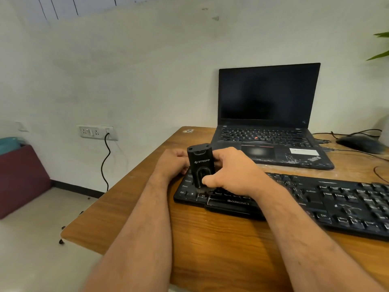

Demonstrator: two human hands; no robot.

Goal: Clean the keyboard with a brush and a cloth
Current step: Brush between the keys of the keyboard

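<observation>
1. Right now the right hand (229, 175) has its grip closed around a black brush (201, 165) marked STRIFF, thumb on the near face and fingers wrapped round the far side.
2. The brush stands nearly upright, its bristles down on the keys at the left end of the keyboard (294, 199).
3. The left hand (172, 163) sits at the far left corner of the keyboard, just beside the brush; its fingers are curled out of sight behind the brush and the keyboard's edge, so whether its grip holds anything cannot be told.
4. The keyboard is black, carries the word ZEBRONICS on its near edge, and lies across the wooden tabletop (210, 249), running from the middle off to the right.
5. Beyond it, at the far side of the tabletop, an open black laptop (267, 114) faces the person with a dark screen.
6. A black mouse (357, 143) lies to the right of the laptop, with cables trailing near it.
7. On the wall to the left is a socket panel (96, 132) with a black cable (106, 163) hanging from it.
8. A maroon seat (21, 178) stands on the floor at far left.
9. Green leaves (381, 45) poke in at the top right edge.
</observation>
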